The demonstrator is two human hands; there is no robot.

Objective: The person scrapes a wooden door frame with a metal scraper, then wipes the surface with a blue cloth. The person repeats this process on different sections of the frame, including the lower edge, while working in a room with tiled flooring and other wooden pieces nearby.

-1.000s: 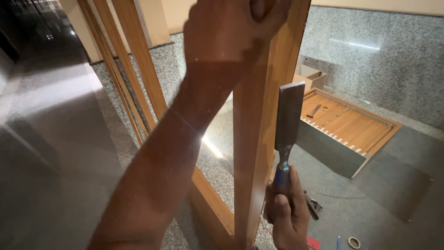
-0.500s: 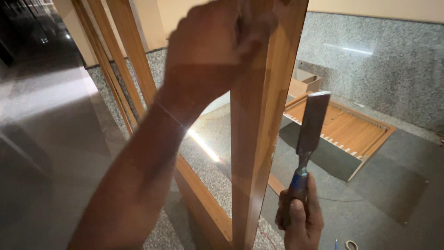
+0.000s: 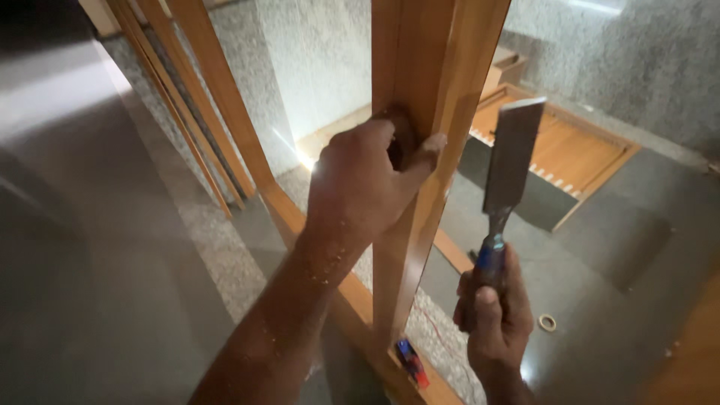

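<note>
Gripping the upright orange-brown wooden frame post (image 3: 420,150), our left hand (image 3: 360,187) has its fingers wrapped tight around the post's edge. Our right hand (image 3: 491,315) is clenched on the blue handle of a broad flat-bladed steel chisel (image 3: 506,169), blade up, just right of the post.

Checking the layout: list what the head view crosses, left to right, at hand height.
Leaning wooden frames → left hand gripping the upright wooden post → chisel held blade-up in the right hand → small tape ring on the floor.
</note>
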